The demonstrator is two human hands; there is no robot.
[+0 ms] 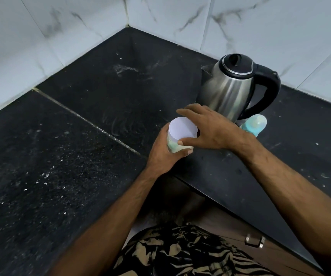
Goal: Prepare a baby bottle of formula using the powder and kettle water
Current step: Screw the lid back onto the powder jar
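Note:
My left hand [163, 151] is wrapped around a small round powder container [182, 130] with a flat white lid, held just above the black counter. My right hand [210, 128] reaches over it from the right, thumb against the lid's near rim and fingers spread over the far rim. A steel kettle [232, 86] with a black lid and handle stands just behind my right hand. The baby bottle [255, 124], with a teal collar and clear cap, lies beside the kettle's base, partly hidden by my right wrist.
The black granite counter [81, 136] runs into a corner of white marble-tiled walls [61, 26], with pale dust specks on it. Its front edge cuts diagonally at lower right, above a wooden drawer with a metal handle [254, 241].

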